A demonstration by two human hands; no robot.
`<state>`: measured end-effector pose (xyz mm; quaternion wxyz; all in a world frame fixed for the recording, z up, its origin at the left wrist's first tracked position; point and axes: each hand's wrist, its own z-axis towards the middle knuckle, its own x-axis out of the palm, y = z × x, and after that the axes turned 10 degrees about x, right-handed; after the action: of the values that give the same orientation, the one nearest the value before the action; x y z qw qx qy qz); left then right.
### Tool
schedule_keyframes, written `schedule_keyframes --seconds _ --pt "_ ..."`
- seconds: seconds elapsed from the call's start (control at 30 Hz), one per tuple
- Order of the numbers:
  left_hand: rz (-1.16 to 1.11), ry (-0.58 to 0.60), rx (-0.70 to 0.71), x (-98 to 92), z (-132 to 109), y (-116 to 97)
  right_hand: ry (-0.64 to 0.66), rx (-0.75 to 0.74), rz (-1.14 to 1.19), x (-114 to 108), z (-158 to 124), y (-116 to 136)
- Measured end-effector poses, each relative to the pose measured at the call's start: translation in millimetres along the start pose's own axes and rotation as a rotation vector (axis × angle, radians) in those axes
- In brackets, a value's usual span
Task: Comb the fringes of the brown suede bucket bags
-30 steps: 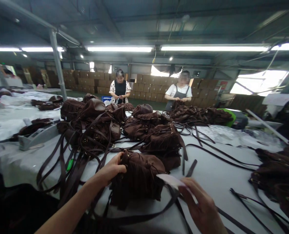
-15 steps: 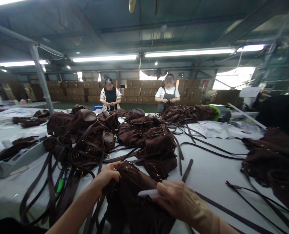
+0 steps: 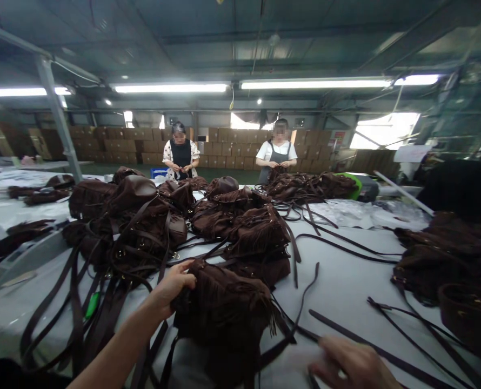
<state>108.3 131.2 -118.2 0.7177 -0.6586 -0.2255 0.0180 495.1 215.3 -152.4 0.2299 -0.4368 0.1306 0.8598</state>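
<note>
My left hand (image 3: 178, 286) is closed on the upper left edge of a dark brown fringed bag (image 3: 228, 308), which stands on the table in front of me. Long fringe hangs over its right side, and a strap trails off beside it. At the lower right, my right hand (image 3: 349, 362) is apart from the bag, its fingers curled and smeared by motion. A blurred whitish piece (image 3: 299, 356) sticks out from those fingers; its kind cannot be made out. Dark straps pass close to this hand.
A heap of similar brown bags (image 3: 143, 216) lies ahead, its straps hanging toward me. More bags (image 3: 431, 265) lie at the right. A green tag (image 3: 91, 305) hangs among the left straps. Two co-workers (image 3: 180, 154) stand across the white table (image 3: 346, 281), handling things.
My right hand has moved away from the bag, down and to the right, with the white piece. The bag's fringe now falls over its right side. My left hand keeps its hold.
</note>
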Motion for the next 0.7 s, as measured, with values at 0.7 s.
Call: schedule_keyframes --seconds 0.7 --pt "-0.07 0.025 -0.123 21.9 0.1 28.5 0.135 0.007 -0.137 -8.4 -2.3 21.6"
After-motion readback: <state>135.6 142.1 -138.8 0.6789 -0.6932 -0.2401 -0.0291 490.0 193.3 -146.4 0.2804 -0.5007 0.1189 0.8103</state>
